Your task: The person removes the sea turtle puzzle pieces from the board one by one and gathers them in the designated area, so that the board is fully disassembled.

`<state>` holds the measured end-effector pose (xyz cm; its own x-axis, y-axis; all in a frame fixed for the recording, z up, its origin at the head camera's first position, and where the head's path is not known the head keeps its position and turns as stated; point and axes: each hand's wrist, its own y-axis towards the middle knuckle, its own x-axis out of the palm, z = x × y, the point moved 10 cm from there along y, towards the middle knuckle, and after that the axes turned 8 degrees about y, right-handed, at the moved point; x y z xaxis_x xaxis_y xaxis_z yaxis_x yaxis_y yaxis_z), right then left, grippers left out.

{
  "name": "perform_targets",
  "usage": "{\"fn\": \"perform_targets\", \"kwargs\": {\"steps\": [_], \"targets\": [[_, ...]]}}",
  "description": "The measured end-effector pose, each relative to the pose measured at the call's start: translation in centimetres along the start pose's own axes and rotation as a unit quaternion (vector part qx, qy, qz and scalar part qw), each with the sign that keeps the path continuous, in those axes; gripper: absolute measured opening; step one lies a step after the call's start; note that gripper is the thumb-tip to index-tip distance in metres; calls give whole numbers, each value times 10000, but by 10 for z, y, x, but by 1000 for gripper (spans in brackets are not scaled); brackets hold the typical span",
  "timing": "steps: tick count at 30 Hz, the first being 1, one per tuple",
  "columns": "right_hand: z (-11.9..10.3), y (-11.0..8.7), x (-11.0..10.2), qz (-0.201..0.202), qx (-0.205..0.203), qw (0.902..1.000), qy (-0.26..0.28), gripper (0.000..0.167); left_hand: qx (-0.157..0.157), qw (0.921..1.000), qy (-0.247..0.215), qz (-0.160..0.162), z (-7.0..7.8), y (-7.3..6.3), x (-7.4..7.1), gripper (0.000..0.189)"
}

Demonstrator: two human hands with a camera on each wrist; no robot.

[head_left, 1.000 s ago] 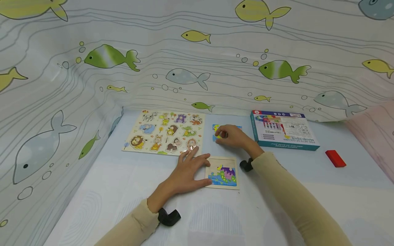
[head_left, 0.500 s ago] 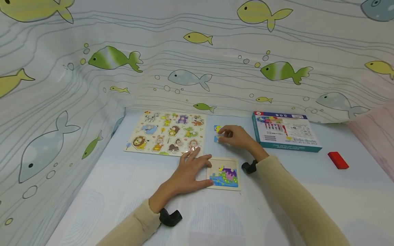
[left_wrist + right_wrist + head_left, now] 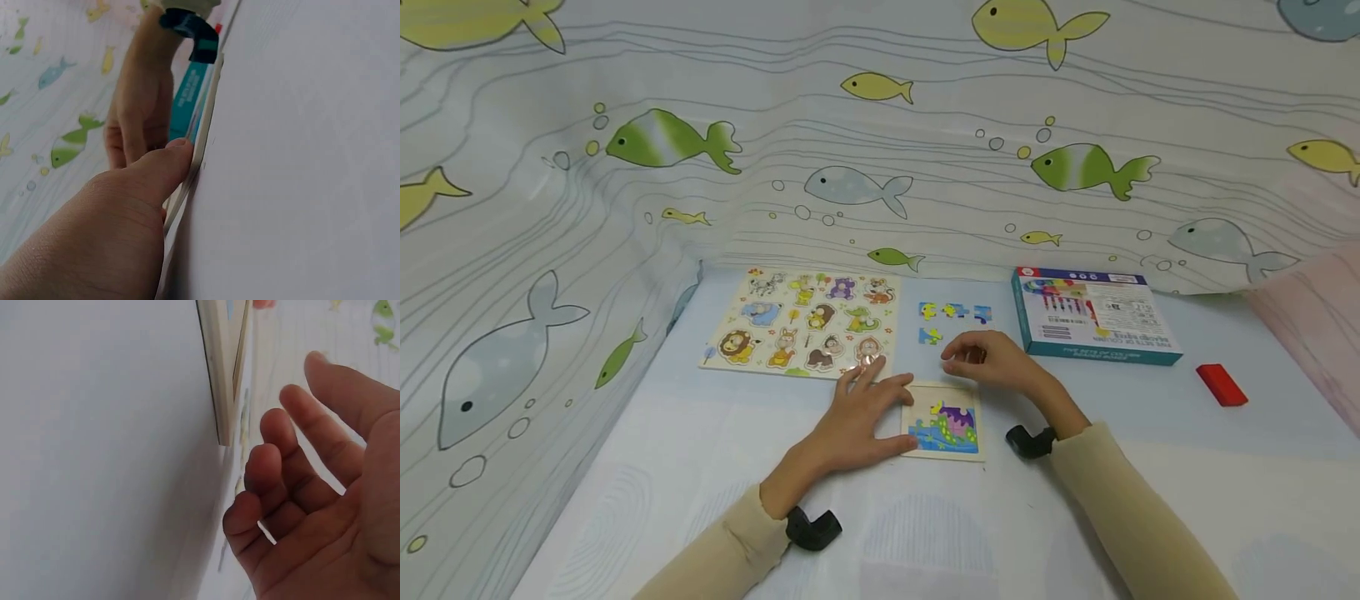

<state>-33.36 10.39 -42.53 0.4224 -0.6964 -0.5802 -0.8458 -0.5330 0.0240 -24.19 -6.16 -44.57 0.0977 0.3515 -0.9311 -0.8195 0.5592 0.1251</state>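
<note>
My left hand lies with spread fingers at the left side of a small wooden tray puzzle. Its thumb touches the tray's edge in the left wrist view, and other fingertips reach the corner of the animal board. Part of a purple, green and blue picture fills the tray; bare wood shows along its top and left. Just above the tray's upper right, my right hand hovers with loosely bent fingers. The right wrist view shows thumb and fingertips apart, with nothing between them. Several loose jigsaw pieces lie behind it.
A teal-edged box lies flat at the back right. A red block sits farther right. Behind the table hangs a fish-printed curtain. Each wrist wears a black camera mount.
My right hand has drawn back from the loose jigsaw pieces, toward the tray and slightly right, uncovering them. The left hand stays at the tray.
</note>
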Motion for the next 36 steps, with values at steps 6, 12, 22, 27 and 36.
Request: {"fn": "perform_targets", "kwargs": {"steps": [6,12,22,27,36], "targets": [[2,-18,0,95,-6,10000,15,16,26,10000,-21,91,0,0,0,47],[1,-18,-2,189,111,9997,-116,15,-4,10000,13,41,-2,2,-1,47],[11,28,-9,409,816,9953,-334,34,-63,9999,-137,-15,-2,1,2,45],[12,50,-3,401,919,9917,-808,35,-30,9999,-110,-29,-2,1,2,46],[12,55,-5,422,1001,9909,-795,34,7,9999,-117,24,0,0,-1,47]]}}
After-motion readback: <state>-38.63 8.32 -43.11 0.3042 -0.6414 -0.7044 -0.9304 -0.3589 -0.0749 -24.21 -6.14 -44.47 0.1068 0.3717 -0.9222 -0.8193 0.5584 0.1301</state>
